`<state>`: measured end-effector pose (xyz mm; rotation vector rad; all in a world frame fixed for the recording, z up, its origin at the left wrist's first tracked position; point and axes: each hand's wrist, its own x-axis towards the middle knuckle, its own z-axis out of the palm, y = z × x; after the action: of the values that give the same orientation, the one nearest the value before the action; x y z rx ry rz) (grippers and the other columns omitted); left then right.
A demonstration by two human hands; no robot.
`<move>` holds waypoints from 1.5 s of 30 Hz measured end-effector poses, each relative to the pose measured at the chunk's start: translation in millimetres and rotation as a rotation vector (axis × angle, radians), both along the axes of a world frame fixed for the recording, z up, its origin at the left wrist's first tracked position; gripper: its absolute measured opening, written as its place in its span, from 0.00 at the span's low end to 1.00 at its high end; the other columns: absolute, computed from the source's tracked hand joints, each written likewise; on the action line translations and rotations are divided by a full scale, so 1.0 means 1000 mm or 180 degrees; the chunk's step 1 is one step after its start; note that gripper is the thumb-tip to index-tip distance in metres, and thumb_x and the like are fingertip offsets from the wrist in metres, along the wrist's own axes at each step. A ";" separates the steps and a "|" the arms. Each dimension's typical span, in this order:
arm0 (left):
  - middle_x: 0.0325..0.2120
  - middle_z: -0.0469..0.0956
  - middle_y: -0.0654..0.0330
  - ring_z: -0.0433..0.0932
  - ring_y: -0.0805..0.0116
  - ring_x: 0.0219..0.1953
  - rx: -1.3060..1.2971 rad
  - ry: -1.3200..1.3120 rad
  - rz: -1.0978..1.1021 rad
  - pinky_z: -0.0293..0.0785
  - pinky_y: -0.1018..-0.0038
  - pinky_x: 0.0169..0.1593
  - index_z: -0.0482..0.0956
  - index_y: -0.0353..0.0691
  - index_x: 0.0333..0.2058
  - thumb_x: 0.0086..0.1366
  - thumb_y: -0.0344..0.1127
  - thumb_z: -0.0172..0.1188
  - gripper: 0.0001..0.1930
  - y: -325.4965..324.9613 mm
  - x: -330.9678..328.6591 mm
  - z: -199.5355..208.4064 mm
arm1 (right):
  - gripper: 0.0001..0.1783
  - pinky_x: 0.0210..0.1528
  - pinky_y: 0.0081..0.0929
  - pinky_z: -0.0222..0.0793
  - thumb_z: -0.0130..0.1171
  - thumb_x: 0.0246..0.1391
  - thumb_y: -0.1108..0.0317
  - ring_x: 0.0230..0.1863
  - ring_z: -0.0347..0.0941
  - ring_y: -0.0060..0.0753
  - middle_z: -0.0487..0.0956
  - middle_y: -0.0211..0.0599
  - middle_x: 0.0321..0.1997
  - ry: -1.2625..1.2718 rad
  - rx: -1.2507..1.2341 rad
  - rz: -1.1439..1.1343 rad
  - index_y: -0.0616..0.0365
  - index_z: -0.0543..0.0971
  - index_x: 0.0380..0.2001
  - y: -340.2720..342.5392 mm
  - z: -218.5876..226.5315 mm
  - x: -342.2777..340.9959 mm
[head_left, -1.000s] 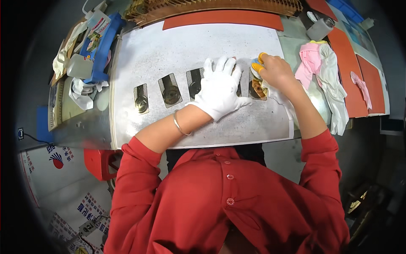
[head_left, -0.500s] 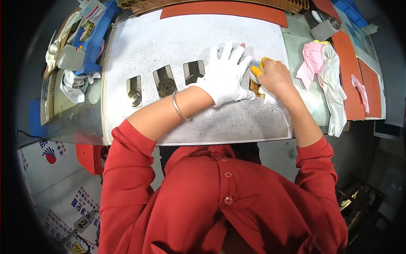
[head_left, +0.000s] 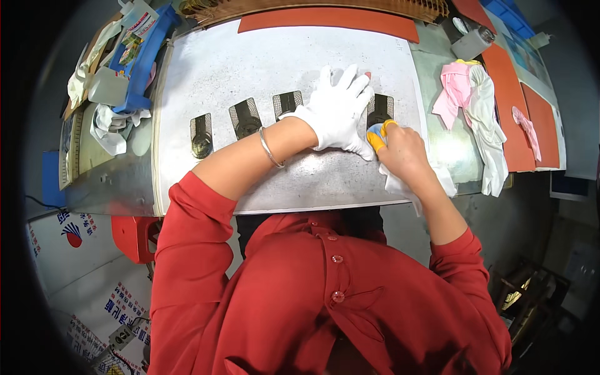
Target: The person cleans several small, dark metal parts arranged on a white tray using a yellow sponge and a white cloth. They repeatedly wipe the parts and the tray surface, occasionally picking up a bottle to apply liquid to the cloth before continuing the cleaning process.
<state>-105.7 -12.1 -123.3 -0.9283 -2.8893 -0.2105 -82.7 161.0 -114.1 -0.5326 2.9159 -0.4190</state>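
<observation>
My left hand [head_left: 340,115], in a white glove, lies flat on the white sheet with its fingers spread and one bare fingertip showing. Its fingertips reach close to a dark plate with a mesh pattern [head_left: 380,107] on the right. My right hand [head_left: 403,150], with yellow covers on its fingertips, is closed on a white cloth [head_left: 400,185] at the near end of that plate. A bit of light blue shows by the yellow tips. Three similar mesh plates stand in a row to the left: one [head_left: 201,136], another [head_left: 244,117], and a third [head_left: 287,104] partly hidden by the glove.
A blue bin [head_left: 139,87] with bottles and packets sits at the left. Crumpled white cloth [head_left: 109,134] lies beside it. On the right are pink cloth [head_left: 455,87], white cloth [head_left: 490,134], a clear bottle [head_left: 473,44] and orange mats [head_left: 503,106]. An orange strip [head_left: 325,17] runs along the back.
My right hand has drawn the cloth nearer along the plate, whose far part now shows dark with mesh. My left hand has shifted slightly to the right.
</observation>
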 end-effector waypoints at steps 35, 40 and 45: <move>0.57 0.57 0.49 0.49 0.47 0.62 0.0188 -0.0057 0.0682 0.42 0.45 0.59 0.64 0.37 0.53 0.45 0.61 0.59 0.41 -0.058 0.039 0.003 | 0.15 0.31 0.45 0.68 0.56 0.45 0.62 0.27 0.73 0.56 0.75 0.56 0.22 0.0012 0.0109 0.0407 0.66 0.74 0.23 -0.074 -0.001 -0.030; 0.57 0.56 0.49 0.49 0.49 0.62 0.0004 0.0015 0.0326 0.45 0.44 0.58 0.63 0.31 0.52 0.40 0.67 0.59 0.49 -0.062 0.033 0.005 | 0.16 0.29 0.46 0.67 0.56 0.45 0.61 0.25 0.73 0.56 0.75 0.55 0.20 -0.0055 0.0078 0.0465 0.66 0.73 0.21 -0.066 0.000 -0.004; 0.58 0.54 0.48 0.47 0.49 0.63 -0.0184 -0.0314 0.0450 0.43 0.46 0.59 0.60 0.32 0.54 0.31 0.71 0.61 0.57 -0.063 0.034 0.015 | 0.15 0.27 0.45 0.67 0.57 0.45 0.62 0.23 0.72 0.55 0.74 0.54 0.19 -0.0154 0.0108 0.0653 0.66 0.72 0.23 -0.055 0.004 0.020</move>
<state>-71.4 -75.0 -108.2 -0.7375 -3.0516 -0.1665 -62.7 105.7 -109.7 -0.7953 2.7801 -0.3492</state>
